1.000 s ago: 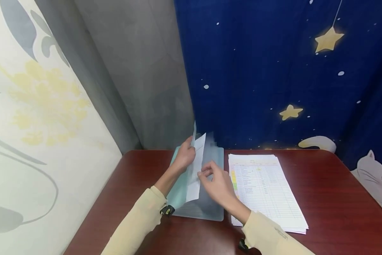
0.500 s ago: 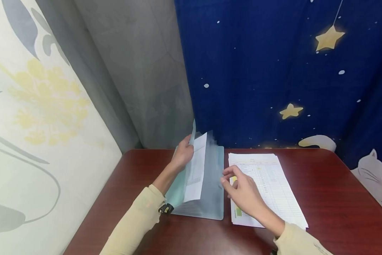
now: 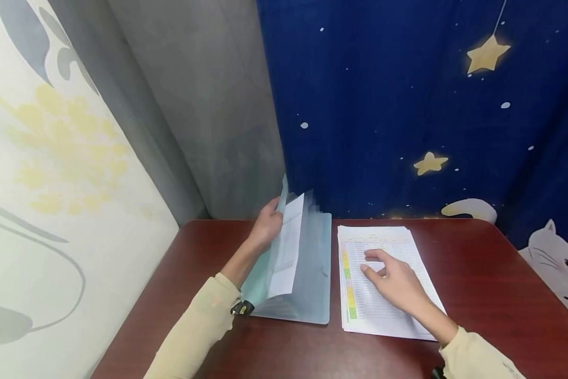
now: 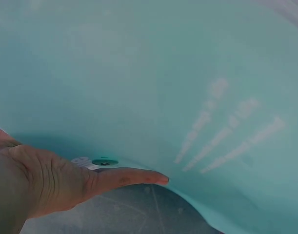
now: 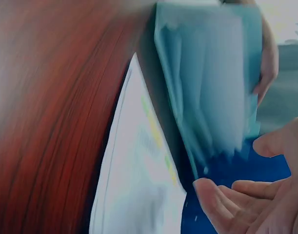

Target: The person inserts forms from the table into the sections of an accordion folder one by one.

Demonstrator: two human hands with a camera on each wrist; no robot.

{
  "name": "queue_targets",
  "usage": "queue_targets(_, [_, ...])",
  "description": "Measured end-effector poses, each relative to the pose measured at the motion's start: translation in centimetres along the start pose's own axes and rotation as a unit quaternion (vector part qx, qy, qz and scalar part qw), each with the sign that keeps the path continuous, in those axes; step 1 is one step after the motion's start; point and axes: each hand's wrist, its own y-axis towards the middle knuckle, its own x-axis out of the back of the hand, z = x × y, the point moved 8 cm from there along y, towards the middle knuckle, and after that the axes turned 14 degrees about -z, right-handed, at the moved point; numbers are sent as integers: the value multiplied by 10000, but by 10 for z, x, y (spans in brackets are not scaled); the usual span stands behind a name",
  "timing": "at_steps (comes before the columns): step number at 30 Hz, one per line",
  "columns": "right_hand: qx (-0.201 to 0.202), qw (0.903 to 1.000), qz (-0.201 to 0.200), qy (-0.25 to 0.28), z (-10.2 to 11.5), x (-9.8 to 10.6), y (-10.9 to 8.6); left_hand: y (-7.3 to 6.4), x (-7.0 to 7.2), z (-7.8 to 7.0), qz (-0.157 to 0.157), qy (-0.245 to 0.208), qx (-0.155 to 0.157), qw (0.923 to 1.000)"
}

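Observation:
A teal translucent folder (image 3: 325, 273) with several clear sleeves stands partly spread on the table. My left hand (image 3: 266, 225) grips its raised cover; in the left wrist view, the thumb of that hand (image 4: 85, 183) lies along the edge of the teal cover (image 4: 114, 87). A white printed sheet (image 3: 287, 252) shows upright among the sleeves. Right of the folder lies a stack of printed papers (image 3: 388, 247) with yellow and green cells along its left side. Over this stack is my right hand (image 3: 397, 281), thumb and fingers apart and loosely bent, holding nothing.
The dark red wooden table (image 3: 482, 295) extends to both sides. A grey curtain (image 3: 208, 105) and a blue star-patterned curtain (image 3: 383, 105) hang behind it. A patterned white panel (image 3: 66, 184) stands along the left.
My right hand has moved right, away from the sleeves and over the paper stack. The left hand still holds the cover, shifted slightly left, and more of the white sheet's face shows.

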Motion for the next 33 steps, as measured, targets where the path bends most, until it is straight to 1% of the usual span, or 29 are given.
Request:
queue_targets(3, [-67,9989,-103,-459,-18,5,4,0,1,-1,-7,-45,11,10000])
queue_targets(5, [-123,9970,-93,-761,-30,9,5,0,2,-1,-10,-66,43,10000])
queue_targets(8, [-308,9924,104,-1191,-50,16,6,0,2,0,20,-65,122,9999])
queue_targets(11, [-476,9858,299,-1584,-69,26,5,0,3,-1,31,-64,143,9999])
queue_targets(15, [-537,9792,320,-1928,-86,41,6,0,5,-3,1,-35,33,10000])
queue_targets(18, [-529,9754,295,-2121,-95,47,6,1,6,-3,7,-39,-3,10000])
queue_targets(21, [-580,9726,337,-2224,-103,48,5,1,7,-2,16,-27,-47,10000])
queue_targets(27, [-762,9713,575,-2176,-115,46,1,-2,7,-4,17,-1,-33,10000])
queue_targets(33, [-911,9685,684,-2214,-120,45,0,-3,6,-4,-4,65,-24,10000])
